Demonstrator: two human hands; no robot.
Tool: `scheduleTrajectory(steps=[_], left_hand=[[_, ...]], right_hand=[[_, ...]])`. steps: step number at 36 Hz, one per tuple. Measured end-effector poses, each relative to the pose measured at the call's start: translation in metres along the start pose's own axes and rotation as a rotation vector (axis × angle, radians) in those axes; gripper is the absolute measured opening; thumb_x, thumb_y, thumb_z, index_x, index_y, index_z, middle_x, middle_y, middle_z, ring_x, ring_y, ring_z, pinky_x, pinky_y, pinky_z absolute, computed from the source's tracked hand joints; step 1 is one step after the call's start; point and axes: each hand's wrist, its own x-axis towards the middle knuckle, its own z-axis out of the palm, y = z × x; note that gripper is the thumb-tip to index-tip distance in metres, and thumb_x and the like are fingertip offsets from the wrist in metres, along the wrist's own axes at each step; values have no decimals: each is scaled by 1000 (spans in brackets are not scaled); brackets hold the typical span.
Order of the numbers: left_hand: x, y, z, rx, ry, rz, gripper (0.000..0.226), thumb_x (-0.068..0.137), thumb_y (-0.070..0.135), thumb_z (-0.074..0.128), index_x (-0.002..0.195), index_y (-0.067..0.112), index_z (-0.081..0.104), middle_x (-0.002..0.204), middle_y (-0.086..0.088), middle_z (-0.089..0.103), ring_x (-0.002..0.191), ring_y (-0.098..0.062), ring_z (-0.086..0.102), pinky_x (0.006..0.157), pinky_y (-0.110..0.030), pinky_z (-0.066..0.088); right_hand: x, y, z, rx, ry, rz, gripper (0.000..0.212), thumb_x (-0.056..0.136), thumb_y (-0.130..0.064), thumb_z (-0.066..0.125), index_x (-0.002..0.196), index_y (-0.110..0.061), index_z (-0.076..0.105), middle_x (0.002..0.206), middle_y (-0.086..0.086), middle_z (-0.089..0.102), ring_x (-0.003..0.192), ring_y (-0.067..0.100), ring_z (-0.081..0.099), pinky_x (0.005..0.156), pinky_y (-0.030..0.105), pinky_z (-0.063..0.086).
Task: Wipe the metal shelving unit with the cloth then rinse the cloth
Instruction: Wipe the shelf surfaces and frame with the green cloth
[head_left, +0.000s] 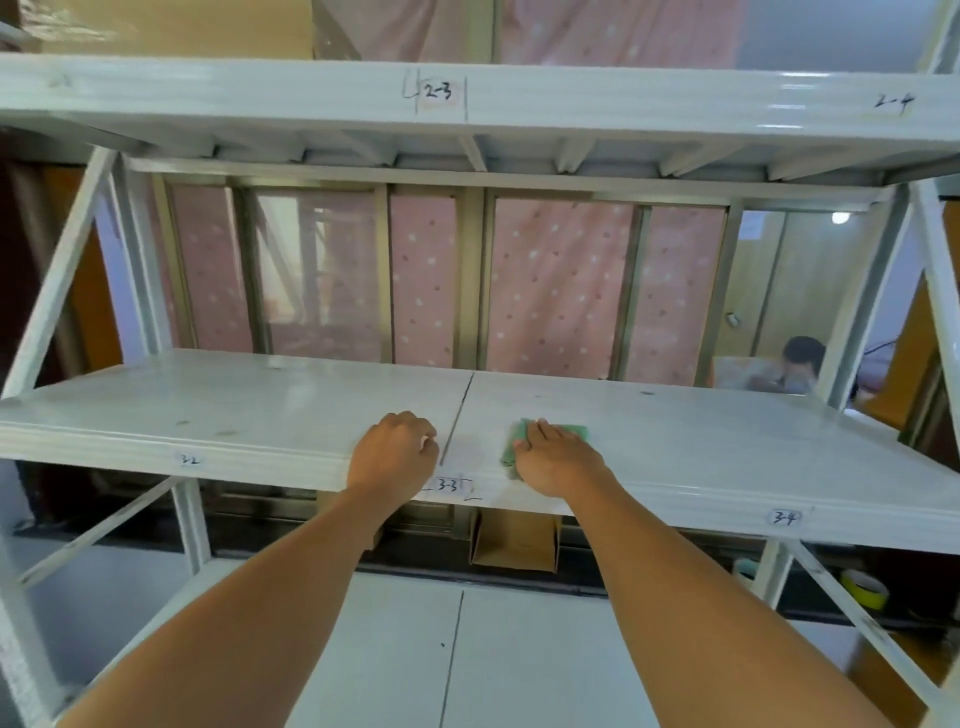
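**Flat palm, overlapping strokes**

At frame centre the right hand (558, 460) lies flat, fingers straight and together, pressing the folded green cloth (575, 431) onto the white metal shelving unit (727, 441). The left hand (392, 449), curled and empty, props beside it. I'd keep the pressure even and work toward the brown spots (224, 432) at left.

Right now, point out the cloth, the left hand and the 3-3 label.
cloth (576, 433), head view, its uncovered far right corner.
left hand (393, 451), head view, the back of the hand.
3-3 label (448, 486), head view, the written digits.
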Motion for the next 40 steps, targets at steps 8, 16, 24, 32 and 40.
scheduleTrajectory(steps=[8, 16, 24, 32, 40], left_hand=[[-9, -86, -34, 57, 16, -5, 30, 98, 25, 49, 118, 19, 71, 120, 2, 67, 105, -15, 61, 88, -27, 51], [-7, -147, -56, 82, 25, -20, 31, 98, 28, 47, 116, 19, 70, 117, 2, 67, 100, -15, 62, 86, -28, 53], [2, -185, -70, 106, 8, -2, 33, 97, 24, 46, 115, 16, 71, 115, 0, 68, 102, -17, 61, 86, -32, 53], [10, -242, -90, 105, 39, -35, 31, 97, 24, 47, 115, 17, 71, 115, 0, 67, 102, -18, 61, 85, -31, 52], [23, -307, -122, 137, 48, -39, 31, 99, 27, 49, 120, 18, 69, 122, 2, 65, 109, -17, 60, 87, -29, 49]], right_hand=[[14, -73, 15, 26, 16, -17, 60, 106, -41, 9, 161, -18, 6, 169, 1, 3, 154, 21, 7, 125, 41, 8], [25, -135, 26, 7, 22, -45, 59, 106, -42, 9, 161, -19, 6, 169, 0, 3, 154, 20, 7, 123, 40, 6], [43, -204, 34, 7, -38, -102, 59, 107, -40, 8, 161, -17, 0, 169, 1, -3, 155, 20, 1, 124, 39, 1], [66, -260, 44, 5, -55, -107, 60, 107, -41, 7, 161, -17, -2, 168, 2, -5, 155, 20, -1, 124, 39, 0], [95, -320, 57, -2, -66, -106, 61, 106, -42, 7, 161, -16, -3, 168, 2, -7, 155, 21, -3, 125, 41, 0]])
